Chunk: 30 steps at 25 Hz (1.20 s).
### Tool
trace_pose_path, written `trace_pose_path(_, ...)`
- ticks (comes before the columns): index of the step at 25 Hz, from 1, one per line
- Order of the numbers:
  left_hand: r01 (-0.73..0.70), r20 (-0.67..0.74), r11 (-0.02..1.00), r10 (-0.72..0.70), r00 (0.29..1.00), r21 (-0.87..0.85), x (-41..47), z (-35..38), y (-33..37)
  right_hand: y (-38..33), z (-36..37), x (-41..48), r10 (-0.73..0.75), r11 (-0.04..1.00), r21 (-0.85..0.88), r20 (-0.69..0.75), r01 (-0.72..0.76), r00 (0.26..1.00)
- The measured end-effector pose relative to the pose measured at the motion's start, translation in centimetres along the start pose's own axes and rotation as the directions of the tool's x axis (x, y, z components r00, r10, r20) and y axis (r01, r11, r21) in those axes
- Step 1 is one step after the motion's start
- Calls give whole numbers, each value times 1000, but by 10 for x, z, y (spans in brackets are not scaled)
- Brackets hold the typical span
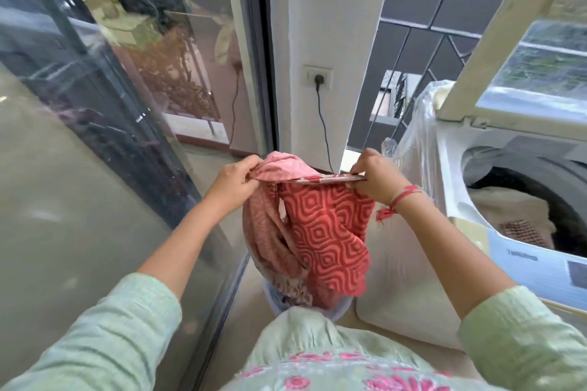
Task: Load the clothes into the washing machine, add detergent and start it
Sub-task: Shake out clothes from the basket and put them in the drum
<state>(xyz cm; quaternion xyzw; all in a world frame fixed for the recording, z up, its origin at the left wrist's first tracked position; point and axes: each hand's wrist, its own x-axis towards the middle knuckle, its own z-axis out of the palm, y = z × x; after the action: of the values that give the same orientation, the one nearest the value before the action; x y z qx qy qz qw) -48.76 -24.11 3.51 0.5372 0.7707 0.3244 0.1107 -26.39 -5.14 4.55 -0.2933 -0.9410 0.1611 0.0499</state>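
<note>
Garment (330, 231): red cloth printed all over with a paler, nested wavy-diamond motif. The reverse or second layer on its far side from the washing machine (409, 279) is faded pink, and a plain pink fold is bunched at the top. It hangs in loose vertical folds, held up by its top edge, which is pulled into a taut band between the two hands. Left hand (233, 182): fingers curled, pinching the bunched pink end on the side away from the machine. Right hand (376, 176): fingers and thumb clamped on the other end of the band, nearest the machine's plastic wrap (419, 143); a red thread (403, 197) is tied at that wrist. The garment is beside the machine, not over the drum. Its lower end drops into a pale laundry basket (341, 311) on the floor against the machine's side, with other cloth visible inside. The machine is a top-loader with its lid (476, 50) raised, and beige laundry (505, 203) lies in the drum. A wall socket (318, 76) with a plugged cord sits on the white pillar beyond the machine.
</note>
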Motion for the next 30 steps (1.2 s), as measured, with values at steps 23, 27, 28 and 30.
trace_pose_path(23,936,886,267,-342,314,-229,10,125,-49,-42,-24,-89,-306,903,73,-580,423,755)
trace_pose_path(27,794,791,605,-511,335,55,21,159,-19,-30,-2,-95,-377,921,-93,-461,379,803)
trace_pose_path(28,747,777,657,-521,353,101,26,160,-15,-27,4,-96,-341,939,-105,-421,328,840)
trace_pose_path(30,685,721,729,-484,496,18,38,148,-8,-21,18,-100,-209,978,-48,-347,205,914)
